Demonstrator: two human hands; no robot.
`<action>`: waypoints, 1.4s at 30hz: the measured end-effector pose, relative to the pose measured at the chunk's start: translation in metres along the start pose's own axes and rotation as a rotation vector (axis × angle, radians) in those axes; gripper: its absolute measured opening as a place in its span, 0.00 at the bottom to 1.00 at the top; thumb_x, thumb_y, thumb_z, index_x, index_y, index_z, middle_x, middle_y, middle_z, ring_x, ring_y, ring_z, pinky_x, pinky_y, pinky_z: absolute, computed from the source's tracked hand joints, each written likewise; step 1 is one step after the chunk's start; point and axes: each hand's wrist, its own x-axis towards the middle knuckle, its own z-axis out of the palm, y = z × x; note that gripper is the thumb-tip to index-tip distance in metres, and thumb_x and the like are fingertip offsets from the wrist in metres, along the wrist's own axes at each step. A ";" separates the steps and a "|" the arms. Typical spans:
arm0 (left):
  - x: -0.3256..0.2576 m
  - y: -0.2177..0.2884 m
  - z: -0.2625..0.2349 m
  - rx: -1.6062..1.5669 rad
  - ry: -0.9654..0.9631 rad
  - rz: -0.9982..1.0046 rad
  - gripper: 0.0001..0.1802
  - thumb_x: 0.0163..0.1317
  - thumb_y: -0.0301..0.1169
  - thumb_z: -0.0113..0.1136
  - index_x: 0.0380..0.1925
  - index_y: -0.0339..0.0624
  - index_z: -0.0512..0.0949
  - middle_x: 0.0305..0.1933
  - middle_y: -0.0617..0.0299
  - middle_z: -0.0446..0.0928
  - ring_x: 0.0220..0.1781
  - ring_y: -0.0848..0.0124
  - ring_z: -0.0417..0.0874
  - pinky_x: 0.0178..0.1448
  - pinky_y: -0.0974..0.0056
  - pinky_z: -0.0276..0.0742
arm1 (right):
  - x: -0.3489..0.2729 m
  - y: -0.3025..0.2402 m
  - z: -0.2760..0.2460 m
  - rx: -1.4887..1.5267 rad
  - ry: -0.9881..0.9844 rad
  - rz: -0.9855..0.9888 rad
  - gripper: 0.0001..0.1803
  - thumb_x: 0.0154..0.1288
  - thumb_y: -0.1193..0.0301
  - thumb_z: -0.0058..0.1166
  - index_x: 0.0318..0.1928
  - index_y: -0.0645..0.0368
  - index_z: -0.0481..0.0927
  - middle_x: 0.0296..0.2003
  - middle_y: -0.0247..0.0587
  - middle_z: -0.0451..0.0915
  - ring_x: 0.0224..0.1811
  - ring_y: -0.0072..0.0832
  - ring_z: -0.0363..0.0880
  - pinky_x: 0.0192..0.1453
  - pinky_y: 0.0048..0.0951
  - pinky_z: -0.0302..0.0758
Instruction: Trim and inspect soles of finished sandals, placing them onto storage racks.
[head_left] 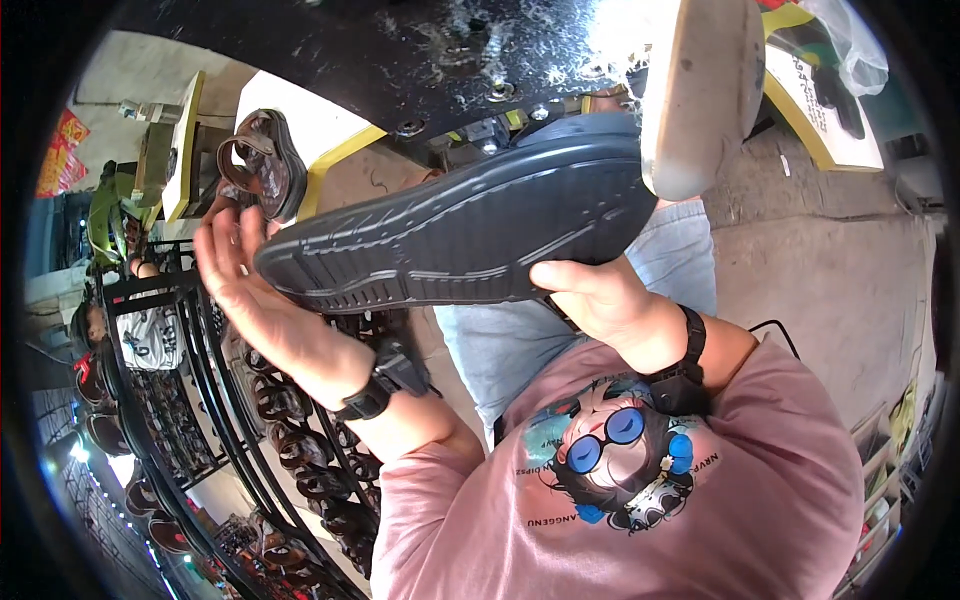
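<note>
A black shoe sole (450, 235), apparently a sandal's underside, is held up slantwise in front of me with its grooved bottom showing. My right hand (595, 300) grips its near edge at the right, thumb pressed on the bottom and the other fingers hidden beneath. At the sole's left end is my left hand (245, 265), fingers stretched and apart; whether it touches the sole I cannot tell. The sole's right end meets or passes behind a pale rounded machine part (700, 100). Whatever upper the sole has is hidden.
A dark machine surface (380, 55) dusted with fluff spans the top. At the upper left a brown sandal (265, 165) rests on a white, yellow-edged surface (330, 135). Black racks (215, 370) with several sandals stand on my left. A yellow-edged board (815, 110) is at upper right.
</note>
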 end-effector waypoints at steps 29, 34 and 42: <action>-0.077 0.017 0.066 -0.378 -0.702 -0.555 0.31 0.46 0.26 0.72 0.52 0.34 0.71 0.49 0.58 0.76 0.51 0.70 0.76 0.57 0.65 0.71 | 0.054 -0.082 0.038 -1.225 -0.074 -0.362 0.31 0.31 0.71 0.78 0.36 0.62 0.71 0.28 0.33 0.74 0.30 0.21 0.73 0.36 0.21 0.72; -0.101 0.004 0.073 -0.529 -0.501 -0.532 0.31 0.47 0.26 0.72 0.53 0.35 0.71 0.50 0.57 0.76 0.53 0.69 0.76 0.59 0.63 0.71 | 0.051 -0.082 0.041 -1.459 -0.005 -0.599 0.34 0.27 0.63 0.80 0.35 0.63 0.73 0.30 0.36 0.75 0.30 0.24 0.73 0.36 0.24 0.73; -0.126 0.010 0.073 -0.697 -0.271 -0.636 0.32 0.51 0.29 0.70 0.55 0.35 0.69 0.52 0.55 0.75 0.52 0.66 0.76 0.58 0.61 0.71 | -0.029 -0.047 -0.023 -1.529 -0.541 -0.913 0.17 0.49 0.62 0.66 0.36 0.54 0.76 0.38 0.37 0.77 0.37 0.33 0.77 0.42 0.34 0.71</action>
